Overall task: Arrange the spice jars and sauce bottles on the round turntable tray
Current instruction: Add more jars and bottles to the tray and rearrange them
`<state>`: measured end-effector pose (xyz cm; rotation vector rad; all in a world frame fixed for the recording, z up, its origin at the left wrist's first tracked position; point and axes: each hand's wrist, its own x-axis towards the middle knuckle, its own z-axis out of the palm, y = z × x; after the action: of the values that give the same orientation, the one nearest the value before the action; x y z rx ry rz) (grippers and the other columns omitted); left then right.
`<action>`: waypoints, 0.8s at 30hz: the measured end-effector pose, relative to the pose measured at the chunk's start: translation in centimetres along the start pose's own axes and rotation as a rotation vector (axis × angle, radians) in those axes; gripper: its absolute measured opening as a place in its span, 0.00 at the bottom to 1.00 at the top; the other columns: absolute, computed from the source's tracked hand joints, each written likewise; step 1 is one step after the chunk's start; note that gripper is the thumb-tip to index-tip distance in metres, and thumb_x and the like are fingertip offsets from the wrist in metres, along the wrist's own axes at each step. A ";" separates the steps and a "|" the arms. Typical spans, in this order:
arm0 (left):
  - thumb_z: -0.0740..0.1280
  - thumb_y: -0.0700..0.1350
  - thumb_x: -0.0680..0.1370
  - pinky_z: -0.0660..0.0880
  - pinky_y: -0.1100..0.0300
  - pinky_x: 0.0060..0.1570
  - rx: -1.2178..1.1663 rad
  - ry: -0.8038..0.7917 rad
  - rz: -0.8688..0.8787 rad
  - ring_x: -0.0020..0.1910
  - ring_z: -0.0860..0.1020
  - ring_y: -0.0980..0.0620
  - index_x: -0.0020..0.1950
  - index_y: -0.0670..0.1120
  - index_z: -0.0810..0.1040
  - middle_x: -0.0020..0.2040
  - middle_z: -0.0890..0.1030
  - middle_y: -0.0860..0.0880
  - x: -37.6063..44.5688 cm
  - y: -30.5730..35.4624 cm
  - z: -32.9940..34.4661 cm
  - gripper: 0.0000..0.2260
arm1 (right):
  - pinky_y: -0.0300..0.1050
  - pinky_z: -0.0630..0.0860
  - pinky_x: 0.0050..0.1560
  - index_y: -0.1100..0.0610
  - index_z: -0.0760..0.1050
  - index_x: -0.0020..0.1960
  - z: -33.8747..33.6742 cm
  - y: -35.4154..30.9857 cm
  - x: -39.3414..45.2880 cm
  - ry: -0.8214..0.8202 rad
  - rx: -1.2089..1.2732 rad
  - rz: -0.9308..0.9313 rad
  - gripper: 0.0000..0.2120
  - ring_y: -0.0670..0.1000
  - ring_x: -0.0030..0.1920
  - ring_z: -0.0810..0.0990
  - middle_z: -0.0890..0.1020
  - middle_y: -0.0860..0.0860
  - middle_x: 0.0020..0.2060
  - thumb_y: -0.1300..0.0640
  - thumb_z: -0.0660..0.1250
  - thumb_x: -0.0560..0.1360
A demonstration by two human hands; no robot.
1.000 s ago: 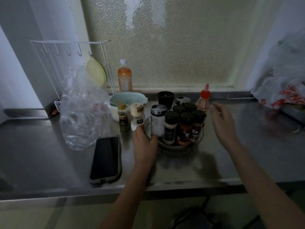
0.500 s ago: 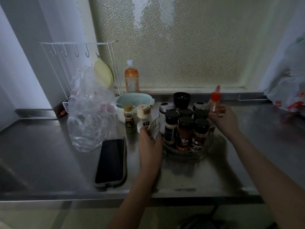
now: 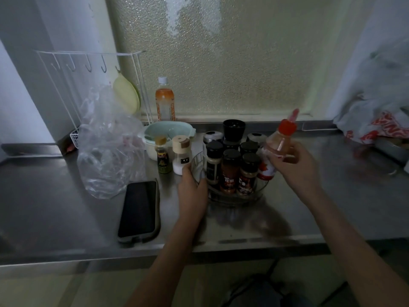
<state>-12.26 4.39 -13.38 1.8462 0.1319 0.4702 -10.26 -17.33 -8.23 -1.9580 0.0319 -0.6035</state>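
A clear round turntable tray [image 3: 261, 189] stands on the steel counter, holding several black-capped spice jars [image 3: 230, 171]. My left hand [image 3: 192, 191] grips the tray's raised left rim. My right hand [image 3: 294, 165] holds a red-capped sauce bottle [image 3: 276, 147], tilted and lifted at the tray's right side. Left of the tray, on the counter, stand a small dark sauce bottle [image 3: 163, 156] and a white salt shaker [image 3: 181, 155].
A phone [image 3: 139, 210] lies face up left of my left hand. A crumpled clear plastic bag [image 3: 106, 147], a pale green bowl [image 3: 163, 134], an orange drink bottle [image 3: 164, 100] and a wire rack [image 3: 88, 63] fill the back left. A white bag [image 3: 376, 120] sits far right.
My right hand closed on the red-capped sauce bottle behind the tray and lifted it, tilted, to the tray's right side. My left hand stayed on the tray's rim.
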 end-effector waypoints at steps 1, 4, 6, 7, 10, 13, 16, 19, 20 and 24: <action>0.60 0.38 0.78 0.67 0.64 0.48 -0.009 -0.003 0.004 0.53 0.75 0.52 0.68 0.44 0.67 0.60 0.77 0.47 0.0 0.0 0.0 0.18 | 0.26 0.73 0.35 0.51 0.75 0.56 0.2 -0.3 -0.1 -0.008 0.014 0.003 0.21 0.37 0.43 0.78 0.81 0.45 0.46 0.46 0.75 0.67; 0.61 0.39 0.77 0.67 0.62 0.50 -0.028 -0.001 -0.003 0.52 0.73 0.55 0.67 0.45 0.68 0.58 0.77 0.49 0.0 0.0 -0.1 0.18 | 0.22 0.71 0.35 0.53 0.76 0.57 0.8 -0.9 -0.2 -0.045 0.028 -0.017 0.21 0.37 0.43 0.78 0.81 0.47 0.46 0.50 0.75 0.67; 0.61 0.38 0.77 0.67 0.62 0.50 -0.036 -0.009 -0.007 0.53 0.73 0.55 0.67 0.45 0.68 0.57 0.76 0.50 0.0 -0.1 -0.2 0.18 | 0.23 0.72 0.37 0.55 0.76 0.58 1.2 -0.4 -0.1 -0.077 0.014 -0.031 0.20 0.43 0.45 0.80 0.82 0.49 0.47 0.53 0.75 0.68; 0.61 0.38 0.77 0.68 0.62 0.50 -0.034 -0.012 -0.008 0.52 0.73 0.55 0.67 0.45 0.68 0.57 0.76 0.51 0.0 -0.1 -0.2 0.18 | 0.23 0.73 0.38 0.56 0.76 0.58 1.4 -0.1 -0.2 -0.093 0.001 -0.036 0.19 0.45 0.45 0.80 0.81 0.50 0.48 0.55 0.74 0.69; 0.62 0.38 0.76 0.69 0.60 0.52 -0.019 -0.012 0.001 0.54 0.74 0.53 0.68 0.45 0.67 0.57 0.76 0.50 0.2 -0.4 -0.1 0.20 | 0.22 0.71 0.36 0.57 0.74 0.59 1.9 0.7 -0.8 -0.116 -0.045 -0.049 0.19 0.42 0.43 0.78 0.80 0.51 0.48 0.59 0.73 0.70; 0.62 0.38 0.76 0.72 0.58 0.52 -0.041 -0.003 -0.013 0.50 0.76 0.55 0.68 0.45 0.68 0.54 0.76 0.53 0.3 -0.6 0.0 0.20 | 0.24 0.70 0.36 0.57 0.73 0.59 2.2 0.8 -1.1 -0.116 -0.074 -0.059 0.18 0.49 0.46 0.78 0.78 0.49 0.48 0.59 0.72 0.71; 0.61 0.41 0.78 0.71 0.61 0.42 -0.089 0.061 -0.053 0.44 0.76 0.56 0.61 0.45 0.71 0.45 0.77 0.55 0.7 -0.3 -0.3 0.11 | 0.34 0.72 0.45 0.55 0.70 0.63 2.1 1.8 -1.7 -0.150 -0.022 -0.024 0.22 0.53 0.55 0.77 0.77 0.50 0.56 0.52 0.71 0.72; 0.61 0.40 0.77 0.76 0.55 0.49 -0.058 0.190 -0.048 0.51 0.78 0.49 0.61 0.42 0.72 0.53 0.79 0.47 2.3 -0.3 -0.8 0.13 | 0.45 0.71 0.57 0.54 0.58 0.74 2.4 2.6 -3.7 -0.103 0.074 0.090 0.35 0.49 0.62 0.70 0.68 0.51 0.69 0.45 0.66 0.72; 0.62 0.38 0.76 0.76 0.50 0.53 -0.017 0.227 -0.041 0.55 0.77 0.46 0.62 0.40 0.72 0.57 0.78 0.43 3.2 -0.6 -0.9 0.14 | 0.44 0.69 0.57 0.54 0.56 0.75 2.7 2.9 -4.4 -0.061 0.086 0.119 0.35 0.48 0.62 0.68 0.67 0.52 0.70 0.46 0.66 0.73; 0.64 0.36 0.72 0.73 0.41 0.58 0.076 0.260 -0.109 0.59 0.73 0.36 0.60 0.35 0.70 0.60 0.73 0.34 5.7 -0.9 -1.1 0.17 | 0.45 0.70 0.55 0.54 0.57 0.74 3.9 3.5 -5.1 0.002 0.100 0.198 0.30 0.55 0.64 0.72 0.69 0.57 0.69 0.54 0.65 0.76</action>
<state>-7.32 7.49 -12.52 1.8344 0.4298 0.6347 -12.23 -14.20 -14.61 -1.8308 0.1908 -0.4672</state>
